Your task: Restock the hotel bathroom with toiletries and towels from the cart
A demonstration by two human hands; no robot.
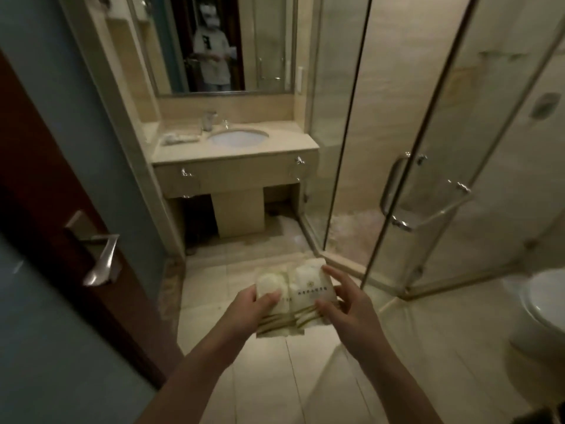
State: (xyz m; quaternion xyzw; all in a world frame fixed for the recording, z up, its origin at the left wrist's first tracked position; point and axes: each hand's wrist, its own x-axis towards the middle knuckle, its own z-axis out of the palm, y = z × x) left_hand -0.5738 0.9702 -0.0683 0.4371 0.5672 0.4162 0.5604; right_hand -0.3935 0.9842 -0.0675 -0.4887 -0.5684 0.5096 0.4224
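Two cream toiletry packets (295,296) with printed labels and striped lower ends are held side by side in front of me over the bathroom floor. My left hand (249,310) grips the left packet, thumb on top. My right hand (345,304) pinches the right packet's edge, with fingers spread along its side. The vanity counter (269,146) with an oval sink (238,137) stands ahead against the far wall. On the counter's left lies a small pale bundle of items (180,138).
A brown door with a metal lever handle (101,258) stands open at my left. A glass shower enclosure with a door handle (394,191) fills the right. A white toilet (541,304) sits at the far right. A mirror (220,44) hangs over the faucet (209,119).
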